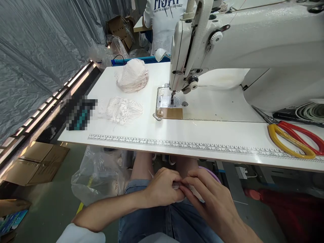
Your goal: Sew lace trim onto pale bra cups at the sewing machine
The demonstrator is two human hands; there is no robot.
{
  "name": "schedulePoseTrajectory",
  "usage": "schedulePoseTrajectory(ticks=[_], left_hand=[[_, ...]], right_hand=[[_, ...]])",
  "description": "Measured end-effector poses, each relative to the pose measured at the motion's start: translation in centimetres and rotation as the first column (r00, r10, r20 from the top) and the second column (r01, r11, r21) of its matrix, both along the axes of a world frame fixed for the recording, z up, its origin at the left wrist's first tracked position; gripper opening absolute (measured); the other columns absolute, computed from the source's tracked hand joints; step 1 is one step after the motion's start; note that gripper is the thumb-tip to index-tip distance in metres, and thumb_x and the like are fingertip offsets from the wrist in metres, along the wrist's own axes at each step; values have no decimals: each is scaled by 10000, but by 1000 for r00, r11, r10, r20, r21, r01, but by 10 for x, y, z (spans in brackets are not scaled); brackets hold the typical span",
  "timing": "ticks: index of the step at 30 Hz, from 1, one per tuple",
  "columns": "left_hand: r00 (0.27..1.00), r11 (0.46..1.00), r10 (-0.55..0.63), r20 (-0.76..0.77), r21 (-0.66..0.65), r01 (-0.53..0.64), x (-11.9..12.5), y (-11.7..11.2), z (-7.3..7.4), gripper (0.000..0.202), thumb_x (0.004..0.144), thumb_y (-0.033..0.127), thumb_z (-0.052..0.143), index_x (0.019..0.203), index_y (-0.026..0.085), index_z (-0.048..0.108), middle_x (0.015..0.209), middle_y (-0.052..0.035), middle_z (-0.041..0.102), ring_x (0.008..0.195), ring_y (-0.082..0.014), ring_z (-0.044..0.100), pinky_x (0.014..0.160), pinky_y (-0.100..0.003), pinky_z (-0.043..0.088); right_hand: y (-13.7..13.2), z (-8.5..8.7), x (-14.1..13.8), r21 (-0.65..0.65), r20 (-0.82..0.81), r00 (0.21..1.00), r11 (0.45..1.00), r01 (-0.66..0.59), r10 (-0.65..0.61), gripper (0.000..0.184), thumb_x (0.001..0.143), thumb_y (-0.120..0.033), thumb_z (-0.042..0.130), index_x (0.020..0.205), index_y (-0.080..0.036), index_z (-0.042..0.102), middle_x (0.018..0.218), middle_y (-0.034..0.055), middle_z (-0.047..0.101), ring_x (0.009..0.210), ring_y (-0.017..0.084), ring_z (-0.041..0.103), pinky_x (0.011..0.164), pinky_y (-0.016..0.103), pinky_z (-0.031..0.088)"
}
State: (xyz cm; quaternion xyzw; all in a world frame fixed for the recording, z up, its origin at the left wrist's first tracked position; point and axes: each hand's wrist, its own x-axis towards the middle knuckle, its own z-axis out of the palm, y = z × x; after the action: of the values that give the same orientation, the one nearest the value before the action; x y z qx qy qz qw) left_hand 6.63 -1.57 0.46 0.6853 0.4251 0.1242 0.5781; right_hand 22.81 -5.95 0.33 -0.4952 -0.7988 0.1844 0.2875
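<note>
My left hand (165,187) and my right hand (209,194) meet over my lap, below the table's front edge. Between their fingertips is a small pale piece of fabric (176,185), mostly hidden by the fingers. The left fingers are curled round it, while the right thumb and forefinger pinch at it. Up on the white table stands a sewing machine (174,64), its needle and presser foot over the metal plate. Left of the machine lie a flat bundle of white lace pieces (124,109) and a stack of pale pink fabric pieces (134,75).
Scissors (291,138) with yellow and red handles lie at the table's right. A printed ruler (177,144) runs along the front edge. Below are a clear plastic bag (98,175) and a cardboard box (35,163). Another person (164,27) sits beyond the table.
</note>
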Motion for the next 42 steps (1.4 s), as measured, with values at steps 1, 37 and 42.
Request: schedulePoseTrajectory(ticks=[1,37,42], left_hand=[[1000,1000,-4,-15,10,4,1,0,0,79,641,93,556,577,138,570,557,49,408,543,-80,392,512,-216,264],[998,945,58,8,-322,-53,12,-1,-9,315,648,355,682,519,131,502,510,66,279,522,-62,245,468,-230,156],[996,901,85,15,-428,-71,14,1,-8,266,614,335,710,559,117,566,498,64,351,517,-64,295,474,-225,186]], right_hand=[[0,-1,-1,10,1,1000,1000,10,-10,103,905,-203,500,958,-214,588,889,75,600,750,182,592,583,264,419],[-5,-14,19,-336,-329,941,941,-37,-81,50,966,-249,429,947,-231,472,843,9,496,716,146,482,609,252,363],[-8,-17,22,-214,-225,973,977,3,-53,203,971,-206,382,769,-219,381,694,-23,431,584,125,416,538,244,313]])
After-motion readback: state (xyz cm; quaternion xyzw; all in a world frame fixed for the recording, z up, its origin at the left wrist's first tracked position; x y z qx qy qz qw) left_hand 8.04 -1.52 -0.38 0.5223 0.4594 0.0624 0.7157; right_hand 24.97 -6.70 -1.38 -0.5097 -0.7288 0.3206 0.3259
